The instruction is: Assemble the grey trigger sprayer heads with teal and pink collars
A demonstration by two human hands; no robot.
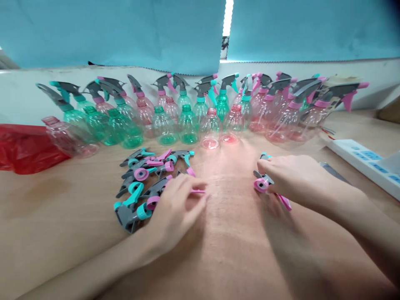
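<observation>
My left hand (pixel 179 204) is at the right side of a heap of trigger spray heads (pixel 141 174), grey with pink or teal collars and triggers. Its thumb and fingers close around a spray head whose pink trigger (pixel 198 191) shows between them; the palm hides the rest. Farther right, my right hand (pixel 289 175) is closed, palm down, on a grey spray head with a pink collar (pixel 261 185). A teal-tipped grey part (pixel 265 156) shows beyond its fingers, and a pink trigger (pixel 285 203) pokes out below; whether these belong to one head I cannot tell.
Clear pink and green bottles stand along the back, the front ones open-necked, such as a green bottle (pixel 188 125), many behind with spray heads fitted. A red plastic bag (pixel 28 146) lies left. A white power strip (pixel 365 162) sits right, near a dark grey strip-shaped object (pixel 335 173).
</observation>
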